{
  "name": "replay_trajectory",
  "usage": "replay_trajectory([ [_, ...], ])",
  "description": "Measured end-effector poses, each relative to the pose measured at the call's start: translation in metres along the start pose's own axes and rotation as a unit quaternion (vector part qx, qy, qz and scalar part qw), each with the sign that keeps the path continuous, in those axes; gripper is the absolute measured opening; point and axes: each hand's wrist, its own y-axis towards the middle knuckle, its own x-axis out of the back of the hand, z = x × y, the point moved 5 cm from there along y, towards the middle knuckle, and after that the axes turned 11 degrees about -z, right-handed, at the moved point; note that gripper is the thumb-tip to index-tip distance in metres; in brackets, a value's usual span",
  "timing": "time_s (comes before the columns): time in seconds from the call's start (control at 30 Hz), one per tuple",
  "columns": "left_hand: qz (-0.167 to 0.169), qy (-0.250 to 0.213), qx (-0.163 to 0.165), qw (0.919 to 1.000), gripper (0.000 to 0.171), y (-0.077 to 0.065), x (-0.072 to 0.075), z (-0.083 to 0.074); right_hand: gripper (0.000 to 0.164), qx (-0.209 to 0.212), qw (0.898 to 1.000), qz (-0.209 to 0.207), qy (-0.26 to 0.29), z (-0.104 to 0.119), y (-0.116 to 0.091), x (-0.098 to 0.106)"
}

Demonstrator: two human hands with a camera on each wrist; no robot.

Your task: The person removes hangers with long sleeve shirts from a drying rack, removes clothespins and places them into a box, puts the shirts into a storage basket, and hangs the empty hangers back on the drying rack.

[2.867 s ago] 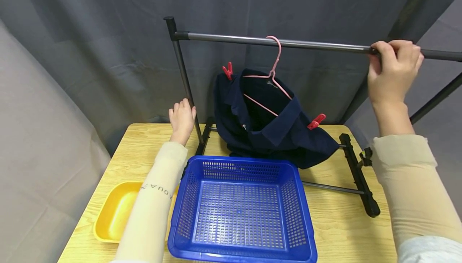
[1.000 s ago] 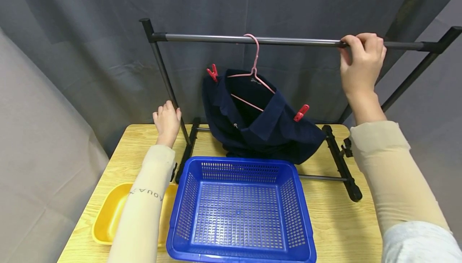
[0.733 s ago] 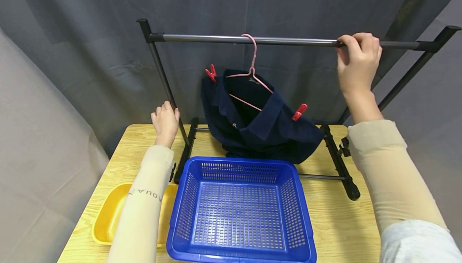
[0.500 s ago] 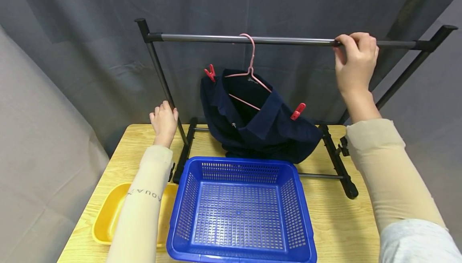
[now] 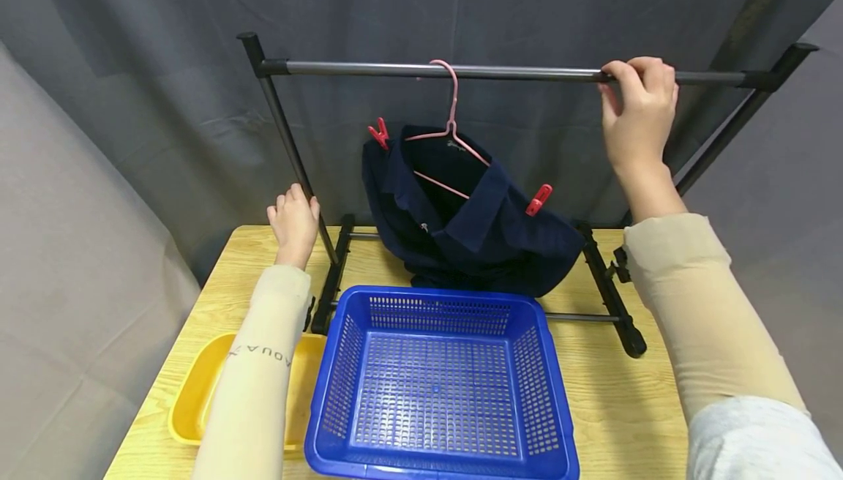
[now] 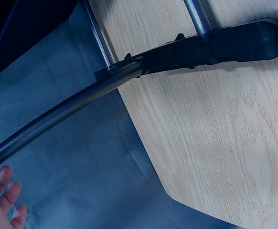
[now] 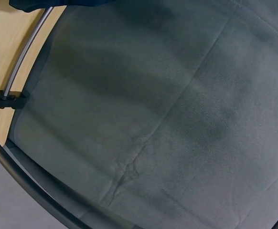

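Observation:
A dark garment rack [image 5: 369, 69] stands on the table. On its top bar hangs a pink hanger [image 5: 453, 103] inside a navy collared shirt [image 5: 490, 227], which droops lower on the right side. One red clothespin [image 5: 379, 134] is on the left shoulder, and another red clothespin [image 5: 539, 200] is on the right. My right hand [image 5: 640, 110] grips the top bar near its right end, out of sight in the right wrist view. My left hand [image 5: 294, 225] holds the left post, its fingers [image 6: 9, 196] loosely bent beside the pole in the left wrist view.
A blue perforated basket [image 5: 560, 399] sits in front of the rack, overlapping its base in view. Partly under my left forearm is a yellow tray [image 5: 191, 385]. The wooden table [image 5: 626, 421] ends at a grey curtain [image 5: 165, 99] behind.
The rack, with the hanging shirt and both hands on it, has moved left across the table. Its right end has come into view. The basket and tray have stayed in place.

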Motion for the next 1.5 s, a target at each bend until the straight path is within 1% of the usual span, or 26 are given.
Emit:
replay_trajectory([
  [0.17,0.005,0.003,0.006,1.0000,0.037,0.000,0.001,0.003,0.025,-0.015,1.000,0.016,-0.007,0.002,0.000,-0.004],
  [0.27,0.011,0.002,0.011,0.9999,0.038,0.000,0.001,0.004,0.024,-0.031,0.999,0.020,-0.006,0.003,0.000,-0.006],
  [0.33,0.012,0.001,0.011,0.9999,0.038,0.000,0.001,0.005,0.024,-0.031,0.999,0.022,-0.006,0.003,0.000,-0.006],
  [0.43,0.011,0.003,0.011,0.9999,0.039,0.000,0.000,0.006,0.024,-0.021,1.000,0.021,-0.008,0.004,0.000,-0.008],
  [0.57,0.007,0.006,0.013,0.9999,0.039,0.001,0.001,0.009,0.024,-0.023,0.999,0.025,-0.004,0.005,0.000,-0.012],
  [0.67,0.005,0.005,0.015,0.9999,0.038,0.001,0.001,0.012,0.024,-0.036,0.999,0.029,-0.002,0.004,0.000,-0.015],
  [0.8,0.001,0.001,0.016,0.9999,0.038,0.001,0.002,0.014,0.024,-0.035,0.999,0.033,-0.002,0.006,0.000,-0.019],
  [0.93,0.002,0.001,0.020,0.9998,0.038,0.002,0.002,0.017,0.025,-0.033,0.999,0.038,0.000,0.008,0.000,-0.021],
  [1.23,0.017,0.006,0.024,0.9996,0.040,0.002,0.002,0.019,0.027,-0.033,0.998,0.048,-0.003,0.010,0.001,-0.023],
  [1.5,0.012,0.009,0.022,0.9996,0.039,0.003,0.001,0.021,0.026,-0.031,0.998,0.048,-0.001,0.011,0.002,-0.023],
])
